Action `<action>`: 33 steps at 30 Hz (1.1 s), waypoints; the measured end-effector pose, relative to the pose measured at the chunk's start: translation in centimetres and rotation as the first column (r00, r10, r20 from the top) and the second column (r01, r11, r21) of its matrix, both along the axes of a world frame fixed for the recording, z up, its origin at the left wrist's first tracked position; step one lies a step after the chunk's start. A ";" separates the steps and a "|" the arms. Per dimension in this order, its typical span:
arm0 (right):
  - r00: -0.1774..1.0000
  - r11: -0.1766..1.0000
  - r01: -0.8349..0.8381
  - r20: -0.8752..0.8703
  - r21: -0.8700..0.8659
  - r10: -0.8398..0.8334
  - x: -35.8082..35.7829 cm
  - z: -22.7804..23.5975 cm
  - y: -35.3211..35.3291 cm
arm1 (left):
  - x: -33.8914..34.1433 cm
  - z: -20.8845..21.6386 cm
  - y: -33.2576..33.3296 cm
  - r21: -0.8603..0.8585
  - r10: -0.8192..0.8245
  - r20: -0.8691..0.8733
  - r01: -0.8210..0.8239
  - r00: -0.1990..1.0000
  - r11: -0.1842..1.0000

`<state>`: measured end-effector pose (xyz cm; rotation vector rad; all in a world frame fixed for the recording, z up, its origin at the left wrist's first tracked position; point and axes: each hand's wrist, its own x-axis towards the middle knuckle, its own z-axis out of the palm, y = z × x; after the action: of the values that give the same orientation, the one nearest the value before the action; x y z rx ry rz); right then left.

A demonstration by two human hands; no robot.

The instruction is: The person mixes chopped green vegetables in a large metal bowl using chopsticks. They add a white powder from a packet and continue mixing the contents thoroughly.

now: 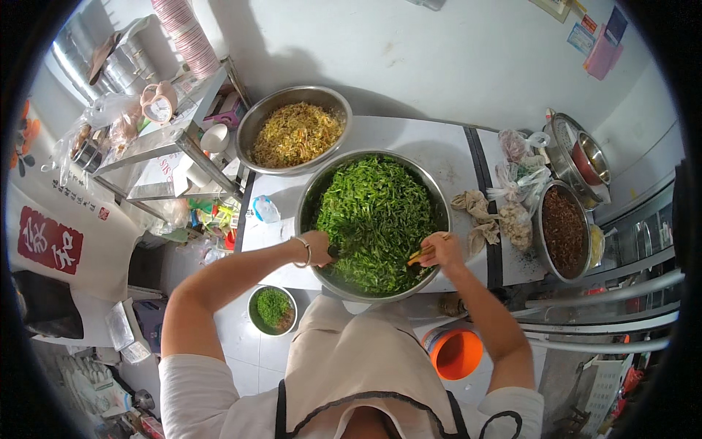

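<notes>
A large steel bowl (447, 212) in front of me holds a big heap of chopped green vegetables (376, 212). My left hand (317, 249), with a bracelet at the wrist, is closed at the bowl's near left rim. A dark piece, perhaps a handle, shows by its fingers; the rest is hidden in the greens. At the near right side, my right hand (443, 251) grips a yellow-brown handle (420, 255). Its lower end goes into the greens, so I cannot tell what tool it belongs to.
Behind the bowl stands a steel bowl of yellowish shredded food (298, 135). A bowl of dark brown food (564, 233), plastic bags (516, 183) and a crumpled cloth (479, 219) are to the right. Below are a small bowl of chopped greens (273, 307) and an orange bucket (457, 354); a metal shelf (157, 190) stands left.
</notes>
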<state>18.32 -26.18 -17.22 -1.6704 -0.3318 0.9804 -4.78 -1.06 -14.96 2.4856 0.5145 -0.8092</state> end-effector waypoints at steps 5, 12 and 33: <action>0.994 0.975 0.112 -0.029 0.190 -0.108 -0.8 -0.2 1.7 | 0.5 -1.0 -2.7 -0.415 0.470 0.060 -0.406 0.881 0.814; 0.874 0.934 -0.326 0.423 0.143 0.241 2.0 12.8 4.6 | 3.1 9.9 0.7 -0.025 0.112 0.369 -0.111 0.923 0.994; 0.936 0.944 -0.243 0.310 0.221 0.169 1.2 7.5 3.3 | 1.1 5.0 0.2 -0.201 0.300 0.235 -0.255 0.925 0.946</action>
<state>19.49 -22.86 -9.72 -1.5586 -0.8117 0.8053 -3.64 -0.89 -9.91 2.2510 0.6562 -0.3858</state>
